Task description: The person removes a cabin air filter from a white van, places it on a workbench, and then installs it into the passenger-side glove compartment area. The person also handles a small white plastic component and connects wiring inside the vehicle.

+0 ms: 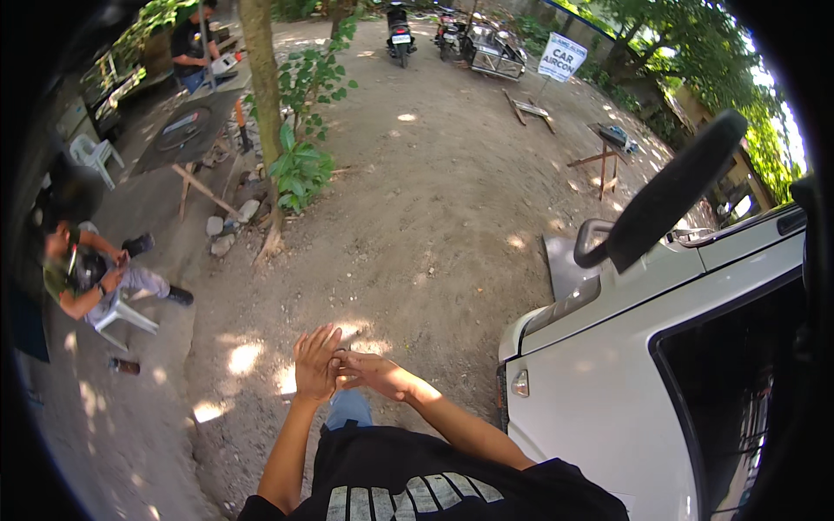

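My left hand (314, 365) is raised in front of my body with its fingers stretched upward. My right hand (379, 372) reaches across from the right, and its fingertips touch the thumb side of my left hand. The right fingers are extended, with a gap between them and the thumb. I make out no object in either hand, though where the hands meet is partly hidden. Below them show my blue trouser leg (349, 408) and black shirt (391, 451).
A white vehicle (599, 373) with a black mirror (678, 191) stands close on my right. At left, a person (87, 269) sits on a white chair (130, 318). A tree trunk (261, 104) rises ahead, beside a dark-topped table (187, 130). Farther off is a motorcycle (399, 35).
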`<move>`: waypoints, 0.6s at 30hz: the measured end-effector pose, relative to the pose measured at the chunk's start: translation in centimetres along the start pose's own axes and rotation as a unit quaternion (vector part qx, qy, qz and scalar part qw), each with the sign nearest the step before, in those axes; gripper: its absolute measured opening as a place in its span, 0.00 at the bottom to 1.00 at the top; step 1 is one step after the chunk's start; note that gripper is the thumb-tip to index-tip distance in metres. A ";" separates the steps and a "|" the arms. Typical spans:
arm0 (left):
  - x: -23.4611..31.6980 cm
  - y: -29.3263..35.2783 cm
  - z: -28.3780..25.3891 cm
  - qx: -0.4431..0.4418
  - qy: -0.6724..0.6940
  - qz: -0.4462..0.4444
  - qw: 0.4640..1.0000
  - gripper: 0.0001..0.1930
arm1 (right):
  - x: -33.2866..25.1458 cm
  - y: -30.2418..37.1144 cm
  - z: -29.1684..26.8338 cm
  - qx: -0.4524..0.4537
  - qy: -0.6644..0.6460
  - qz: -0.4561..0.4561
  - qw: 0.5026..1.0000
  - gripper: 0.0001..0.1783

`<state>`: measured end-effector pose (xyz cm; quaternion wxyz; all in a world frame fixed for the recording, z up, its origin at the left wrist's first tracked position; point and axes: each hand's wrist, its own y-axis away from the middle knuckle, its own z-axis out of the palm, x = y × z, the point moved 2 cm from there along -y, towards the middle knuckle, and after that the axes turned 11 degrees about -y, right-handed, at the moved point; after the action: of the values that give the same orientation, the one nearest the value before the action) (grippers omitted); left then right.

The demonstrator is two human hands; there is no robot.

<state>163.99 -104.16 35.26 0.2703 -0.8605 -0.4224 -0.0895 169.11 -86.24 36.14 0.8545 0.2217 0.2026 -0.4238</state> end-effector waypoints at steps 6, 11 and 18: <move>-9.1 -12.6 7.1 -0.161 0.040 -0.108 0.980 0.25 | -6.1 -5.3 -18.4 0.360 0.184 0.000 0.914 0.28; -9.2 -27.5 10.9 -0.285 0.077 -0.048 0.954 0.24 | -1.2 6.9 -36.9 0.710 0.200 0.013 0.675 0.12; -10.7 -44.2 24.6 -0.361 0.133 -0.017 0.923 0.19 | 3.2 17.0 -41.6 0.797 0.030 0.219 0.562 0.19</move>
<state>121.21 -76.13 27.76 -0.0061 -0.8726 -0.3364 -0.3540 178.17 -56.09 3.91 0.3897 0.8630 -0.2471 -0.2059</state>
